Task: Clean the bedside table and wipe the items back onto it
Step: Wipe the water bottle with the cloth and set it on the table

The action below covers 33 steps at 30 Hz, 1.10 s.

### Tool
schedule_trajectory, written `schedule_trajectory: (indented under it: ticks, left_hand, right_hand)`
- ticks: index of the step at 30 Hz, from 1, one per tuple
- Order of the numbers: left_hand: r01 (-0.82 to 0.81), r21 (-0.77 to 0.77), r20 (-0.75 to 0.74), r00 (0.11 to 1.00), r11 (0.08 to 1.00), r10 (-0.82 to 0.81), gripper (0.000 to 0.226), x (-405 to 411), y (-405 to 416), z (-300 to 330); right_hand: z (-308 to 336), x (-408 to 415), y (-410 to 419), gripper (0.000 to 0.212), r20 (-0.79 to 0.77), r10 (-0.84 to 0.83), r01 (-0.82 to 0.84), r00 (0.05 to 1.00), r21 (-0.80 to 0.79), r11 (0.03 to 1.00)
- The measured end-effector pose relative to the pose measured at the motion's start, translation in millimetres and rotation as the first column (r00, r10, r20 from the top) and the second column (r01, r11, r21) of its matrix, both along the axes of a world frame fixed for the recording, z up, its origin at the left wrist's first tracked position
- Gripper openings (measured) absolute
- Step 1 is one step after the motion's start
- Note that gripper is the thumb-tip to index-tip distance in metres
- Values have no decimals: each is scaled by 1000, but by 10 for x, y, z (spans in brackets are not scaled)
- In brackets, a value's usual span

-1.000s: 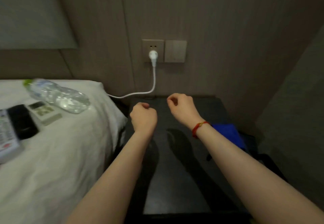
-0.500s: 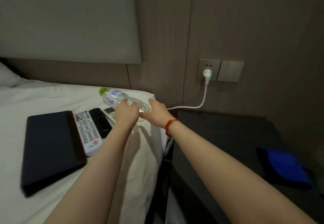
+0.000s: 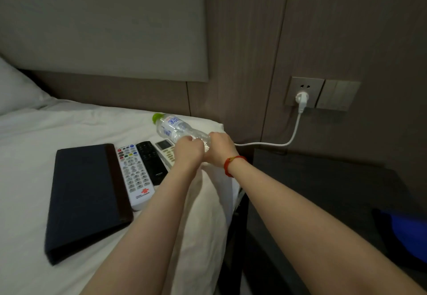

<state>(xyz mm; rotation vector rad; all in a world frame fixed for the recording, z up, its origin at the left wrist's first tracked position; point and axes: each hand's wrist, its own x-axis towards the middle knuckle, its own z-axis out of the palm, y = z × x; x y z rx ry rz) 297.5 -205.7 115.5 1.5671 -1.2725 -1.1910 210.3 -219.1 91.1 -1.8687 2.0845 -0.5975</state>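
Water bottle (image 3: 172, 126) within both hands' fingers (image 3: 188, 139).

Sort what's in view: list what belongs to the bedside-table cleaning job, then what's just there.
Job:
water bottle, held by left hand and right hand
white remote
black remote
small remote
dark folder
blue cloth
bedside table

Just there:
wall socket
white cable
pillow

Dim, flat indoor light, no visible source. Soft shadows under the forearms on the white sheet (image 3: 34, 156). Wide-angle bending of wall lines toward 1 and 3 o'clock. Slight softness and grain throughout, no glare.
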Motion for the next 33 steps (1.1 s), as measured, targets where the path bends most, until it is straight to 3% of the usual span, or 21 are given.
schedule_trajectory:
  ticks: [3,4,6,7,9,12,16,21,24,26,28,30,33]
  left_hand:
    - [-55,-28,28,998,998,56,46,-30,3,16]
    - [-77,-43,38,996,996,79,46,-41,1,27]
    - [-104,-49,27,994,993,105,44,-75,-9,34]
    - [-110,-30,-8,994,993,110,44,-99,-1,40]
    - [-104,40,-99,989,994,107,46,-143,26,44]
    - [-38,102,-301,951,994,67,50,-238,106,81]
    - [54,149,-477,879,987,24,51,-386,307,223]
    - [160,175,-502,863,971,-52,39,-667,671,317]
    - [227,192,-541,836,955,-90,33,-939,922,184]
    - [291,191,-554,820,937,-141,41,-1152,1092,46]
    - [359,196,-572,798,913,-191,44,-1345,1259,-79]
    - [431,199,-586,772,880,-246,45,-1498,1420,-153]
    - [498,200,-577,756,844,-309,45,-1671,1594,-220]
  right_hand:
    - [22,-19,40,44,328,-133,114,935,77,990]
    - [31,-41,76,39,528,-183,137,830,126,983]
    - [92,-82,192,27,837,-272,108,475,252,962]
    - [115,-122,254,22,897,-300,59,326,297,953]
    - [122,-215,389,15,929,-333,-3,163,338,941]
    - [50,-354,603,11,949,-313,-9,41,314,950]
    - [-45,-545,930,20,971,-230,8,59,230,973]
    - [-79,-974,1435,18,981,-117,-81,152,131,988]
    - [-206,-1405,1719,47,960,-182,-127,214,212,969]
    - [-366,-1747,1881,52,907,-286,44,308,286,957]
    - [-579,-2123,2070,35,787,-457,374,416,310,874]
    - [-812,-2481,2302,25,499,-661,636,561,250,730]
    - [-1127,-2867,2619,20,164,-778,758,606,178,628]
